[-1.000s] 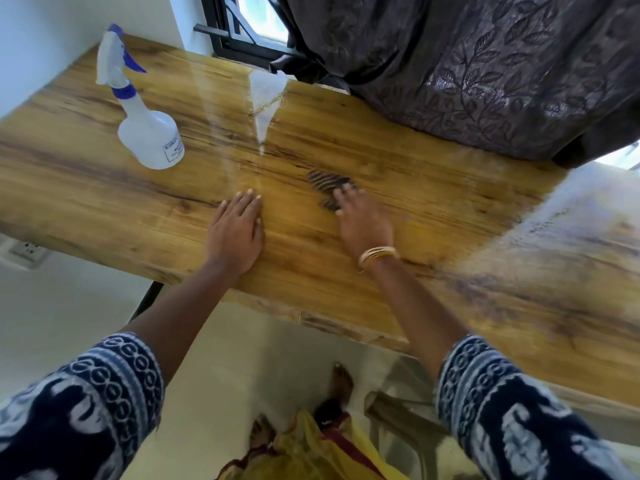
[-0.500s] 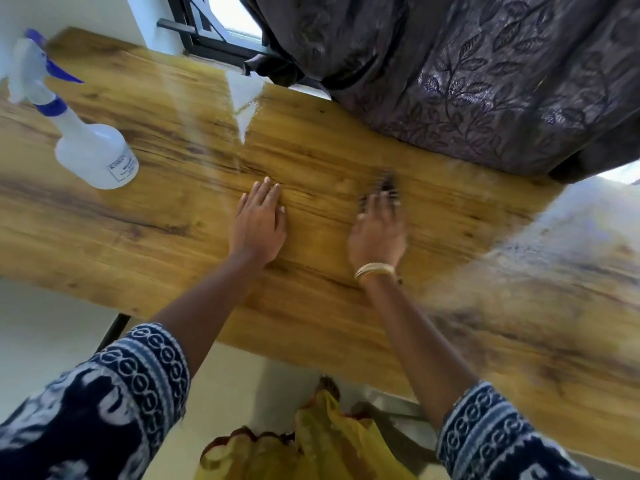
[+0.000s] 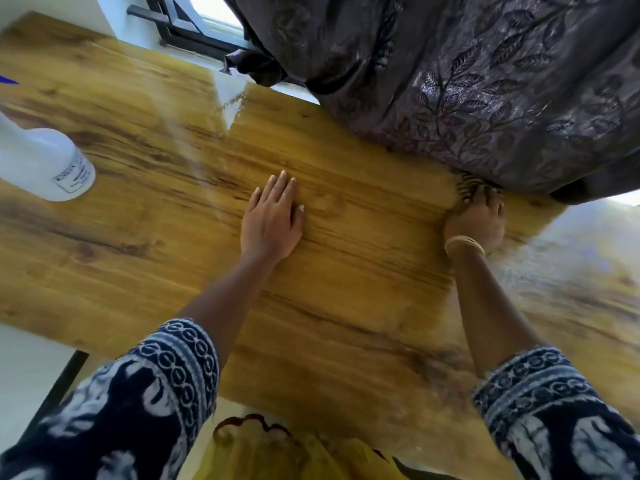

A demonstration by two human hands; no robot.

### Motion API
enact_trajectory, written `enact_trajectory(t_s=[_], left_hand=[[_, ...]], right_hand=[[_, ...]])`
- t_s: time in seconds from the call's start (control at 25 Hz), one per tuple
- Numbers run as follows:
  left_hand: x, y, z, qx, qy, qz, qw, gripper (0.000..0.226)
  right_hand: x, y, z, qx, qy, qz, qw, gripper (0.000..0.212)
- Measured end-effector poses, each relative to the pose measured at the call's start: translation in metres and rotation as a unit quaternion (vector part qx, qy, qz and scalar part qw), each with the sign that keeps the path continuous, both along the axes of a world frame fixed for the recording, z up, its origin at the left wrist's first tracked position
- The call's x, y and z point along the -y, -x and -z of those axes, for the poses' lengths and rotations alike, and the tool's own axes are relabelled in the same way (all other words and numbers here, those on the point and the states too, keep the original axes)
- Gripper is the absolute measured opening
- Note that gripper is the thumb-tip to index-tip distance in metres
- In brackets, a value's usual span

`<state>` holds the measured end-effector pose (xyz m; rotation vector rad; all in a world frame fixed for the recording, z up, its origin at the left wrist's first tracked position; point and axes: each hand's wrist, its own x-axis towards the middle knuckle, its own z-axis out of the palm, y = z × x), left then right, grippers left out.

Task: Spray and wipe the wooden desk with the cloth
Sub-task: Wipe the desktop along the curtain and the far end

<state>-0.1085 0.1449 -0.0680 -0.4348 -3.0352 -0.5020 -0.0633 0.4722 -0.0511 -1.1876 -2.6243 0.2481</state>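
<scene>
the left hand (image 3: 272, 216) lay flat on the glossy wooden desk with yellow-brown grain (image 3: 145, 265), fingers straight and together, palm down, holding nothing, resting on the boards right of the spray bottle. the white plastic spray bottle with a small printed label (image 3: 45, 168) stood upright on the desk at its left edge, well apart from both hands, with a sliver of its blue trigger (image 3: 8, 79) just in view above it. the right hand (image 3: 476, 220), a gold bangle (image 3: 464, 243) at the wrist, pressed down on the dark striped cloth (image 3: 465, 183), fingers curled over it; only a bunched corner of the cloth showed beyond the fingertips. that cloth sat on the desk far right of the bottle, right against the hem of the dark leaf-patterned curtain (image 3: 485, 81) hanging over the desk's far edge. the desk surface past the right hand showed a pale glare.
</scene>
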Motion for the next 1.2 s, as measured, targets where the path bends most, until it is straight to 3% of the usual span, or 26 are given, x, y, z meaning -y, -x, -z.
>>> enact_trajectory(t_s=[0.08,0.12,0.24,0.32,0.4,0.48,0.6,0.72,0.8,0.88,1.0,1.08,1.16,1.2], left_hand=[[0.0,0.002,0.0,0.004,-0.001,-0.003,1.0,0.058],[0.0,0.001,0.001,0.003,0.004,-0.003,1.0,0.058],[-0.001,0.003,0.002,-0.005,-0.004,-0.004,1.0,0.058],[0.0,0.002,0.002,-0.008,-0.001,-0.007,1.0,0.059],[0.001,0.002,0.001,-0.008,0.003,-0.008,1.0,0.059],[0.001,0.002,0.001,-0.005,0.004,-0.007,1.0,0.059],[0.001,0.001,0.001,-0.003,0.003,-0.007,1.0,0.058],[0.001,0.002,0.0,0.001,0.003,-0.01,1.0,0.058],[0.0,0.0,-0.001,0.002,-0.001,-0.011,1.0,0.057],[0.0,-0.001,-0.001,0.001,-0.003,-0.011,1.0,0.057],[-0.001,-0.001,-0.001,-0.005,-0.002,-0.017,1.0,0.057],[-0.002,0.0,0.0,-0.007,0.004,-0.02,1.0,0.057],[-0.002,0.0,0.001,-0.008,0.01,-0.023,1.0,0.057],[-0.002,0.0,0.001,-0.009,0.009,-0.022,1.0,0.057]], right_hand=[[0.037,0.022,-0.002,0.014,0.016,0.044,0.999,0.05],[0.064,0.037,-0.004,0.019,0.014,0.011,1.0,0.047],[0.156,0.09,-0.007,0.012,0.007,-0.238,0.971,0.048],[0.194,0.112,-0.007,0.054,-0.004,-0.422,0.905,0.049],[0.183,0.124,-0.013,0.069,0.012,-0.504,0.861,0.047],[0.138,0.12,-0.013,0.052,0.003,-0.449,0.892,0.046],[0.051,0.088,-0.009,0.036,-0.017,-0.223,0.974,0.049],[0.03,0.072,-0.007,0.009,0.031,-0.032,0.999,0.053],[0.061,0.082,-0.005,0.004,0.027,-0.009,1.0,0.057],[0.111,0.103,-0.005,0.017,0.008,-0.114,0.993,0.056],[0.183,0.142,-0.005,0.026,0.022,-0.336,0.941,0.051],[0.209,0.165,-0.011,0.054,0.005,-0.496,0.866,0.047],[0.207,0.185,-0.013,0.086,-0.03,-0.593,0.8,0.046],[0.197,0.196,-0.014,0.087,-0.038,-0.604,0.792,0.046]])
